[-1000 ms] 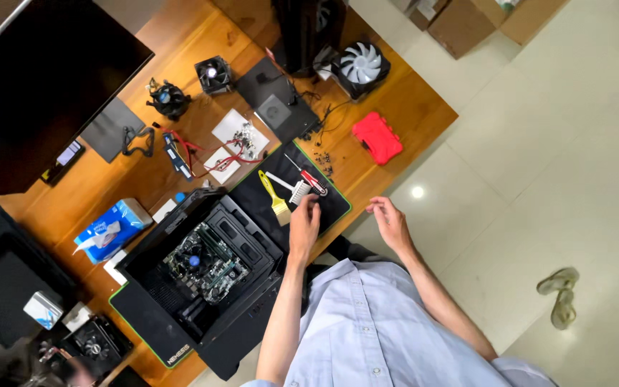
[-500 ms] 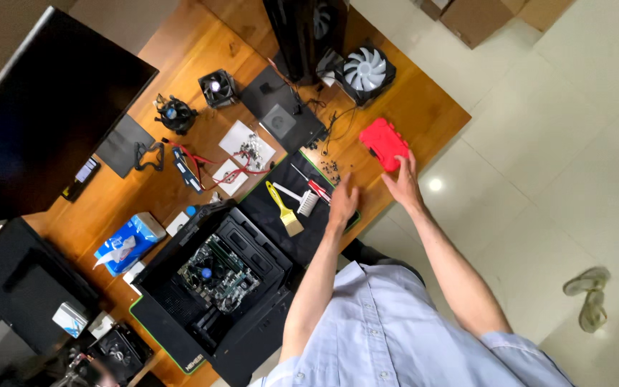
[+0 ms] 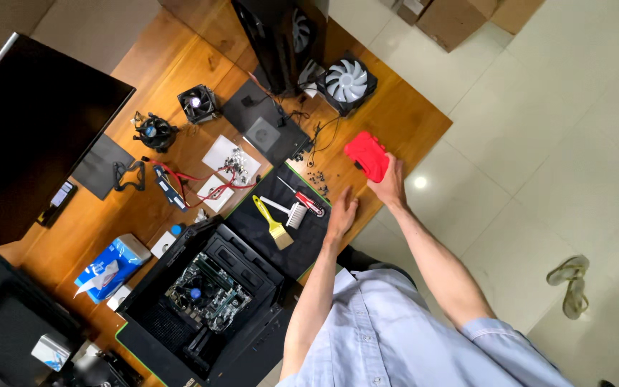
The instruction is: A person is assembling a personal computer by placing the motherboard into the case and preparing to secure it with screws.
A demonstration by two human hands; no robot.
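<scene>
Grabbing the red case [image 3: 365, 155] with right hand [image 3: 392, 183], fingers clamped on its near end, long axis running diagonally away from fingertips; left hand [image 3: 341, 215] flat, fingers together, just beside

Big black monitor [image 3: 34, 136], screen dark, fills the upper left of the frame, lying tilted over the worktop [image 3: 180, 57] edge. Blue-and-white soft tissue pack [image 3: 111, 264] sits lower left beside the open case; a small white-and-grey box [image 3: 50, 351] is in the bottom left corner. Brown cardboard boxes [image 3: 460, 21] stand on the floor at top centre-right, and two white paper sheets [image 3: 229, 154] lie mid-worktop.
</scene>
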